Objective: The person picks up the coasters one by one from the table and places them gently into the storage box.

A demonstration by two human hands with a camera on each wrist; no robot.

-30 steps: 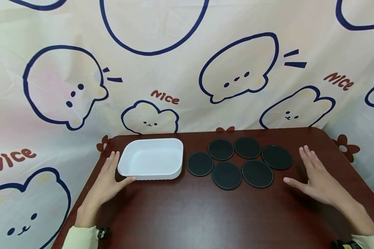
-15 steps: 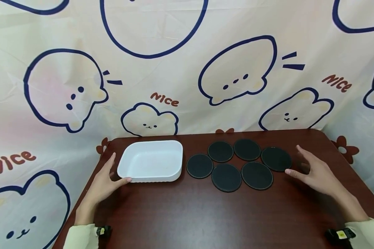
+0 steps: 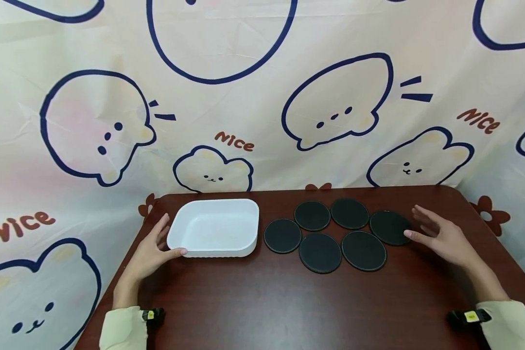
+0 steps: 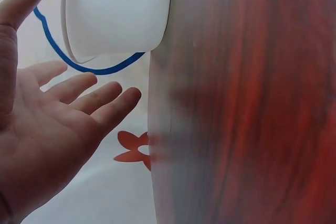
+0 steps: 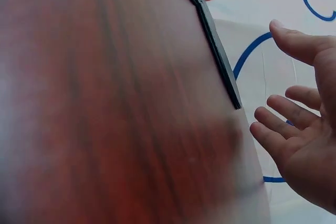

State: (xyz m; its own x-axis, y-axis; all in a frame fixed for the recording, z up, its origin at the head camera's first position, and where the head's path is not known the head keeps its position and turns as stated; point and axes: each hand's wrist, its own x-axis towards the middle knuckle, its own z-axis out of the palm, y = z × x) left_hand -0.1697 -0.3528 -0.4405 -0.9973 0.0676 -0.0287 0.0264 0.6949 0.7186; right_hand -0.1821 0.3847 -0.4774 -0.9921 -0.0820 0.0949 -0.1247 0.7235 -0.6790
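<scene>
A white rectangular tray (image 3: 214,227) sits empty at the back left of the dark red table (image 3: 262,301). My left hand (image 3: 155,248) lies open at its left front corner, thumb tip against the tray wall; the left wrist view shows the spread fingers (image 4: 79,93) beside the tray (image 4: 115,11). Several black round coasters (image 3: 319,253) lie flat in a cluster right of the tray. My right hand (image 3: 437,236) is open, its thumb at the edge of the rightmost coaster (image 3: 387,227). In the right wrist view that coaster's edge (image 5: 212,38) shows beside the fingers (image 5: 283,129).
A cartoon-printed cloth (image 3: 245,97) hangs behind and around the table. The table's edges run close to both hands, left (image 3: 127,253) and right (image 3: 494,228). Bare wood fills the front half of the table.
My right hand has moved left toward the rightmost coaster until its thumb reaches the edge. My left hand has drawn in slightly against the tray's corner.
</scene>
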